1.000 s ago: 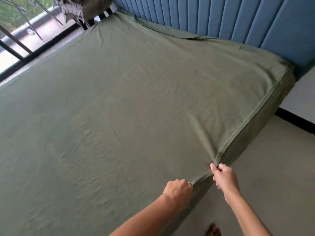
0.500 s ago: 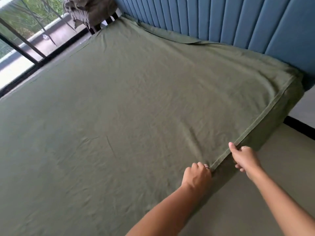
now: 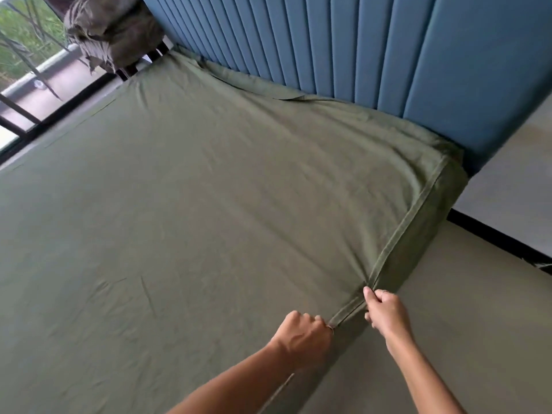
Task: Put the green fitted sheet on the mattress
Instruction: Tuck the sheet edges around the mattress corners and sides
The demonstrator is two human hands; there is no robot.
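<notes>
- Head view: the green sheet (image 3: 209,204) is spread over the bed. Its edge seam (image 3: 418,216) runs from the fingers up toward the blue headboard (image 3: 388,49).
- The seam is pinched by the right hand (image 3: 385,312), and gripped just behind by the left hand (image 3: 301,333).

we count one green fitted sheet (image 3: 209,204) over the bed, one blue padded headboard (image 3: 388,55), two hands on the hem, left hand (image 3: 301,339) and right hand (image 3: 386,316), one crumpled bedding pile (image 3: 113,31), one ring we can spot (image 3: 329,327)
</notes>
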